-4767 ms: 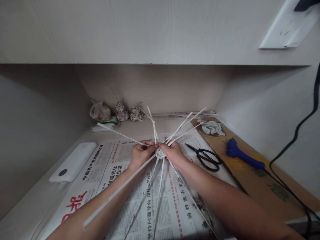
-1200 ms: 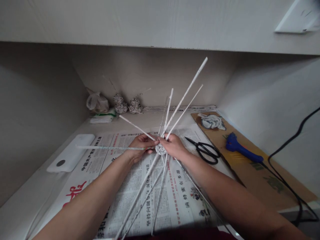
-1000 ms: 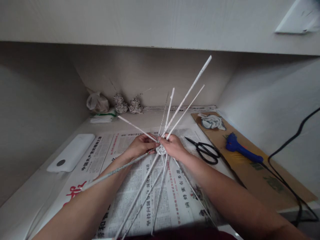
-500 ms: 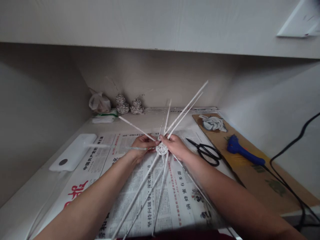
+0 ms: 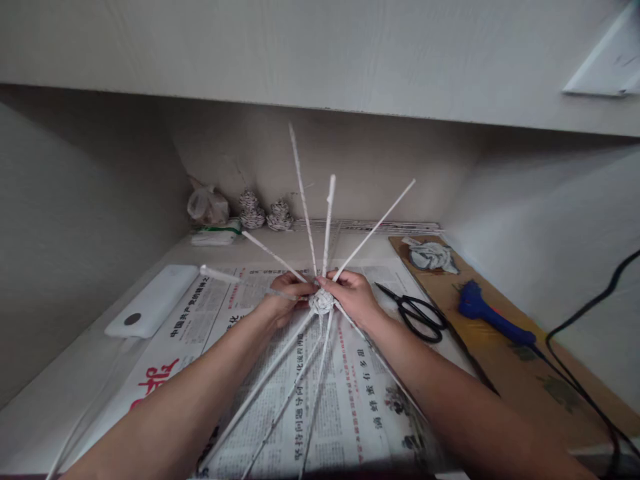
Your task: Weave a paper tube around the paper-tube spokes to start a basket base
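Note:
Between my hands is a small round woven paper base (image 5: pixel 321 302), with several long rolled-paper strips (image 5: pixel 327 220) fanning out from it on all sides. My left hand (image 5: pixel 290 291) is closed on the left edge of the base, thumb on top. From the right, my right hand (image 5: pixel 351 293) pinches the upper right edge where strips leave the weave. Both thumbs nearly meet at the far rim. Several strips run down toward my body over the newspaper (image 5: pixel 280 387). The fingers under the weave are hidden.
Black-handled scissors (image 5: pixel 417 313) lie right of my hand. A blue glue gun (image 5: pixel 493 317) with a cord and a crumpled cloth (image 5: pixel 433 257) rest on cardboard (image 5: pixel 540 373). At left is a white power bank (image 5: pixel 150 303); woven gourd shapes (image 5: pixel 251 210) stand at the back.
The strips beyond my hands have shifted: one now points up and left, another stands nearly upright, and one leans right. Both hands stay at the base. The view has tilted slightly.

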The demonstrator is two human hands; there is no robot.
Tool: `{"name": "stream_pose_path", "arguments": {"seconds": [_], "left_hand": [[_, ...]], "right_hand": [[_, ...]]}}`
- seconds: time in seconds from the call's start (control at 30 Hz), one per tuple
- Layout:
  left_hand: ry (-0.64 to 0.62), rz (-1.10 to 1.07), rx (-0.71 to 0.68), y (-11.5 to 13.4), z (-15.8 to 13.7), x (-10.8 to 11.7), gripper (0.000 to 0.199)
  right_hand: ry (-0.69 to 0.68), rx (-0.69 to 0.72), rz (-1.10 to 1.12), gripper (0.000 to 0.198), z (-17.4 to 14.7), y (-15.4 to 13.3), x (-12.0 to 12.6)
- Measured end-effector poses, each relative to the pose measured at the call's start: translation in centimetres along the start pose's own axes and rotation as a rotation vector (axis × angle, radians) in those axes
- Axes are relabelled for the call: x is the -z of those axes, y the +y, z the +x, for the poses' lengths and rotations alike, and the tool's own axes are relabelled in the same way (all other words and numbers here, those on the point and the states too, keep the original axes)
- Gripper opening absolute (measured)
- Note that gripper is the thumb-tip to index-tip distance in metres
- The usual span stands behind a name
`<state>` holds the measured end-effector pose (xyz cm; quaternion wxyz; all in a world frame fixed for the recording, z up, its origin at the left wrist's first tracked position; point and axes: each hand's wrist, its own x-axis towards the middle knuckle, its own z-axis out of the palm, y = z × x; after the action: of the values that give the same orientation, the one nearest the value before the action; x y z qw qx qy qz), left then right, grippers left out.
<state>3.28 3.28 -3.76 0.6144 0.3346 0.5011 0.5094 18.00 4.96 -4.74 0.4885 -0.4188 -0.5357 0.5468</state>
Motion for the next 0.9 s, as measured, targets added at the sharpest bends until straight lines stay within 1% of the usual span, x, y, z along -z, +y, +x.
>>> {"name": "stream_pose_path", "arguments": {"seconds": [0.1,0.2,0.3,0.37,0.43,0.53,0.6,0.63,0.7,0.8,0.83,0.9], "left_hand": [[-0.011,-0.014,-0.006,0.0,0.0,-0.1,0.029],[0.003,-0.023,-0.029,0.0,0.0,-0.1,0.032],[0.003,-0.038,-0.054,0.0,-0.1,-0.1,0.034],[-0.006,-0.035,-0.057,0.0,-0.1,-0.1,0.035],[-0.006,-0.027,-0.056,0.0,0.0,0.0,0.034],[0.01,-0.045,-0.067,0.0,0.2,0.1,0.034],[0.005,-0.077,-0.079,-0.1,0.4,0.3,0.035],[-0.002,-0.091,-0.082,0.0,0.5,0.4,0.035],[-0.02,-0.103,-0.069,0.1,0.6,0.5,0.036],[-0.051,-0.092,-0.011,0.4,0.5,0.7,0.041],[-0.066,-0.088,0.014,0.5,0.4,0.7,0.045],[-0.111,-0.082,0.057,0.8,0.3,0.8,0.049]], "right_hand": [[-0.013,0.098,-0.227,0.03,0.0,0.2,0.3],[0.054,0.19,-0.524,0.03,-0.3,-0.1,0.6],[0.098,0.246,-0.651,0.029,-0.5,-0.2,0.9],[0.105,0.23,-0.641,0.027,-0.3,0.0,0.9],[0.115,0.169,-0.557,0.024,-0.1,0.2,0.8],[0.111,-0.006,-0.376,0.022,0.0,0.0,0.4],[0.08,-0.125,-0.31,0.021,-0.2,-0.5,0.1],[0.065,-0.156,-0.295,0.021,-0.3,-0.7,0.0],[0.033,-0.139,-0.276,0.018,-0.5,-0.9,-0.1],[0.001,-0.047,-0.261,0.015,-0.6,-0.9,0.0],[-0.005,-0.036,-0.258,0.015,-0.5,-0.8,0.0],[-0.008,-0.058,-0.237,0.015,-0.5,-0.7,0.0]]}}
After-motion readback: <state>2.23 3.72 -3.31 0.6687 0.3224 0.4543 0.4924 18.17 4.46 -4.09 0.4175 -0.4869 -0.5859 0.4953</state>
